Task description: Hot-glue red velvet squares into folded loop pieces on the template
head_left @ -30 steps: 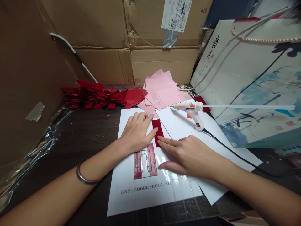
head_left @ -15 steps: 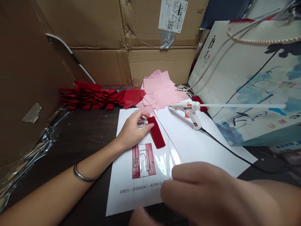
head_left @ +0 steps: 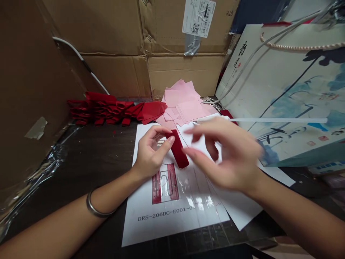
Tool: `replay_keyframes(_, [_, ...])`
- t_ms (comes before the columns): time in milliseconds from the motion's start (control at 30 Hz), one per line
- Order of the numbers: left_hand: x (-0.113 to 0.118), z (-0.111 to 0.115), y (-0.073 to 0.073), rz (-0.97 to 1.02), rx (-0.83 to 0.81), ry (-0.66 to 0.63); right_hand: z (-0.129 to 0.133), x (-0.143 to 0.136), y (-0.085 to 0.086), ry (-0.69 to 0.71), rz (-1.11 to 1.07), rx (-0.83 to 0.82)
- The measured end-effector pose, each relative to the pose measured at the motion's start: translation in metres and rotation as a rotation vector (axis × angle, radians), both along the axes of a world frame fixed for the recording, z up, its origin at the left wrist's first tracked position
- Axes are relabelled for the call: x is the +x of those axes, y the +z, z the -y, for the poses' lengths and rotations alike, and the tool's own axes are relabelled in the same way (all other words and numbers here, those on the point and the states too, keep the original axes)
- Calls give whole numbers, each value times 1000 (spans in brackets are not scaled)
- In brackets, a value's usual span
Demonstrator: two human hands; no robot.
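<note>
My left hand (head_left: 153,151) pinches the upper end of a dark red velvety strip (head_left: 180,153) between thumb and fingers, over a printed white sheet (head_left: 145,230). Close to the strip's right side is my right hand (head_left: 229,154), blurred, its thumb and fingers apart with nothing visible between them. It hides most of a white glue gun, whose long clear glue stick (head_left: 280,120) sticks out to the right. Below the strip, the sheet shows a red-and-white printed picture (head_left: 165,183) and the text "DRS-206DC-E001", under a glossy clear film.
Folded red fabric pieces (head_left: 107,109) are heaped at the back left, beside a pile of pink paper squares (head_left: 185,99). Cardboard (head_left: 185,72) walls the back and left. A patterned paper bag (head_left: 291,90) stands at right. A second white sheet (head_left: 248,216) lies under my right arm.
My right hand has moved up and away from me, from the near edge to beside the red strip, now covering the glue gun. My left hand keeps the strip, tilting it slightly.
</note>
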State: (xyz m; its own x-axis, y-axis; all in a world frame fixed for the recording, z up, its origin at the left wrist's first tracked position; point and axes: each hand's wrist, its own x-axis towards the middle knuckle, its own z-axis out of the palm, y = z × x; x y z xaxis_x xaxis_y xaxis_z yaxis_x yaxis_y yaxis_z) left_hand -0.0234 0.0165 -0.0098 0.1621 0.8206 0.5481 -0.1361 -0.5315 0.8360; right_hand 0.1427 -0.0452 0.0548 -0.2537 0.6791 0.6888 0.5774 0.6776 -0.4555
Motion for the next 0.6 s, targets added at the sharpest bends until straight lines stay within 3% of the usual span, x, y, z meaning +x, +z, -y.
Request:
replay_keyframes(100, [1, 6, 1, -5, 92, -24, -30, 11, -15, -12, -75, -162])
replay_keyframes(200, [1, 8, 1, -24, 148, -37, -39, 14, -29, 68, -138, -320])
replay_keyframes(433, [-1, 9, 1, -94, 287, 23, -31, 11, -32, 164, -257, -366])
replay_keyframes(600, [-1, 9, 1, -92, 318, 9, -28, 12, -35, 161, -239, -226])
